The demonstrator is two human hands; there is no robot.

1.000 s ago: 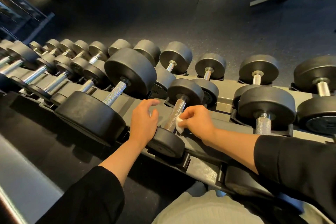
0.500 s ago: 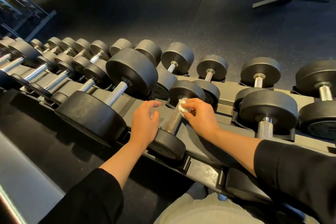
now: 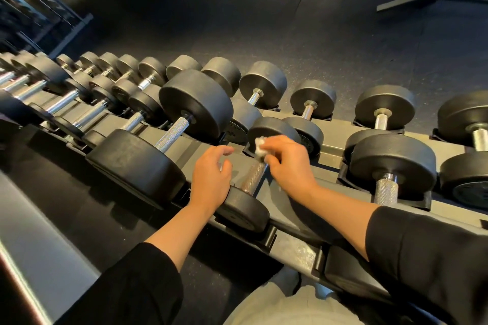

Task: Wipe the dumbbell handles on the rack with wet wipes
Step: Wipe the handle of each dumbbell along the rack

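Wiping the small dumbbell's knurled handle with wet wipe pinched in right hand, left hand loosely curled, steadying near head; next, probably, stroking back down.

Knurled metal handle, matt heads

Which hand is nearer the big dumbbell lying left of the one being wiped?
Left. The left hand rests just right of the big dumbbell; the right hand, pinching the wet wipe, is farther right.
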